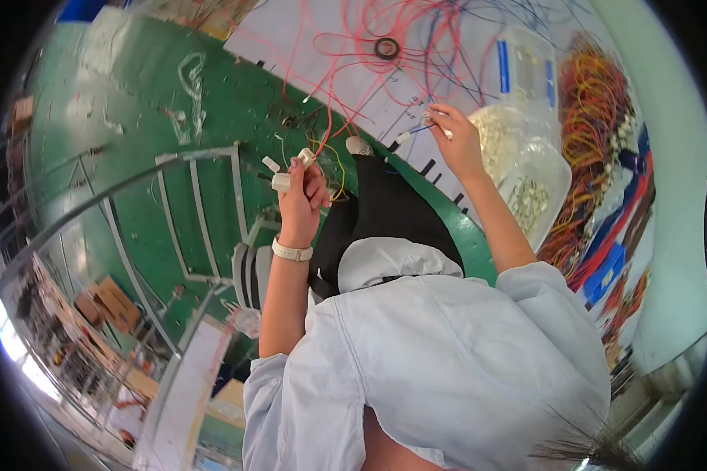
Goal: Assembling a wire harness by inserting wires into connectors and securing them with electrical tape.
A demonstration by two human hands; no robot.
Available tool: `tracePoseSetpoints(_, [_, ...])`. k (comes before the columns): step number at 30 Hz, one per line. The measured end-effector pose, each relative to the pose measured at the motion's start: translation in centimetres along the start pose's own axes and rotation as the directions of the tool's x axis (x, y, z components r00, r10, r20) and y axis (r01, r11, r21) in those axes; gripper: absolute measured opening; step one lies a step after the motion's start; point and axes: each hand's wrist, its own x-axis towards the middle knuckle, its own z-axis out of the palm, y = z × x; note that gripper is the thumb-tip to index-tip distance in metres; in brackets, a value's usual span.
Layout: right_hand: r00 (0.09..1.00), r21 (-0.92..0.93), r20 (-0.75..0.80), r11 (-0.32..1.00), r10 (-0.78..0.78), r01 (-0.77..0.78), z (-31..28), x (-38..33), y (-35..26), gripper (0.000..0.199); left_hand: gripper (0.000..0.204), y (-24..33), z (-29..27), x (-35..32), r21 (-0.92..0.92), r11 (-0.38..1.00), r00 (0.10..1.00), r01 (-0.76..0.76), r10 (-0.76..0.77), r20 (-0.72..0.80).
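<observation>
My left hand (302, 200) is closed around white plastic connectors (283, 182), with red and yellow wires running from the bunch. My right hand (457, 141) pinches a blue wire (421, 129) near its end, above the edge of the white table. A small white connector (403, 139) sits on the other part of that wire, between my two hands. Just what the right fingertips press on is too small to make out. Below my right hand stands a clear plastic bin (556, 184) of small white connectors.
Loose red wires (353, 31) and blue wires (479, 20) spread over the white table (334, 78), with a roll of black tape (386, 49) among them. Bundled coloured wires (589, 102) lie at the right. A metal rack frame (196, 212) stands on the green floor (133, 102) at left.
</observation>
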Motion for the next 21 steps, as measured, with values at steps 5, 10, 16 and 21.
tracePoseSetpoints(5, [0.993, -0.522, -0.045, 0.850, -0.109, 0.070, -2.9, -6.2, -1.4, 0.032, 0.034, 0.0, 1.6, 0.0, 0.085, 0.984, 0.987, 0.157, -0.158, 0.008])
tracePoseSetpoints(10, [0.967, 0.127, -0.229, 0.988, 0.114, -0.087, -1.4, -10.8, -10.6, 0.022, 0.033, -2.1, 3.3, 0.0, 0.043, 0.875, 0.829, 0.482, -0.471, 0.300])
tracePoseSetpoints(16, [0.914, 0.726, 0.254, 0.561, 0.317, -0.397, -4.4, -21.4, -13.1, 0.030, 0.030, -2.9, 5.8, 3.3, -0.059, 0.892, 0.832, 0.448, -0.392, 0.392])
tracePoseSetpoints(21, [0.532, 0.938, 0.321, -0.342, 0.783, -0.063, -11.0, -49.4, -1.9, 0.043, 0.028, -0.8, 4.3, 8.7, 0.131, 0.968, 0.923, 0.213, -0.244, 0.298])
